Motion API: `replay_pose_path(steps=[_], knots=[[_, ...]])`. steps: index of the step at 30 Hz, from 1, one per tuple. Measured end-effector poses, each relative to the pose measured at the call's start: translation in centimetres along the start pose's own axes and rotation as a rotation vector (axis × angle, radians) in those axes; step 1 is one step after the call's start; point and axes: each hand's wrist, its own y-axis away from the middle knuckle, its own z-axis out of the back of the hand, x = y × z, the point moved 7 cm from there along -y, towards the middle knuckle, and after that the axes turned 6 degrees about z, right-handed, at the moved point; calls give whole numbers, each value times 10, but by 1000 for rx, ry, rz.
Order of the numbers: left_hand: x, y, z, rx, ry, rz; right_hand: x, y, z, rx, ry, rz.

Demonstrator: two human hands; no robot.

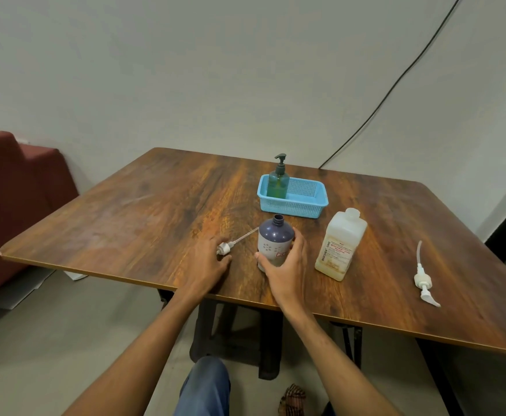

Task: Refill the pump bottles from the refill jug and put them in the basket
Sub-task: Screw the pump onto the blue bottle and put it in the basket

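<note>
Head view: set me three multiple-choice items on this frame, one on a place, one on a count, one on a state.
1. Where does the green bottle stand?
A. in the basket
B. on the floor
C. in a hand

2. How many loose pumps lie on the table?
A. one
B. two
C. three

3. The purple bottle has its neck:
A. open
B. fitted with a pump
C. taped over

1 A: it stands in the basket's left end.
2 B: one lies by the left hand, the other right of the jug.
3 A: the threaded neck is bare, while the right hand grips the body.
</note>
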Motion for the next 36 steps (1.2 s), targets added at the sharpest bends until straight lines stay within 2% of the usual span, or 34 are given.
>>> replay_pose_path(steps=[5,10,17,23,36], knots=[[-3,-5,11,-79,43,-17,-7,-3,-5,23,-43,-63],[-12,-3,33,-177,229,-11,-6,-6,-1,30,-46,-59],[-52,-4,77,-311,402,-129,-3,-6,1,39,-59,-47],[-94,-12,111,-246,584,-124,0,-3,2,35,-33,-26],[-150,-29,127,-128,404,-123,2,-3,3,47,59,28]])
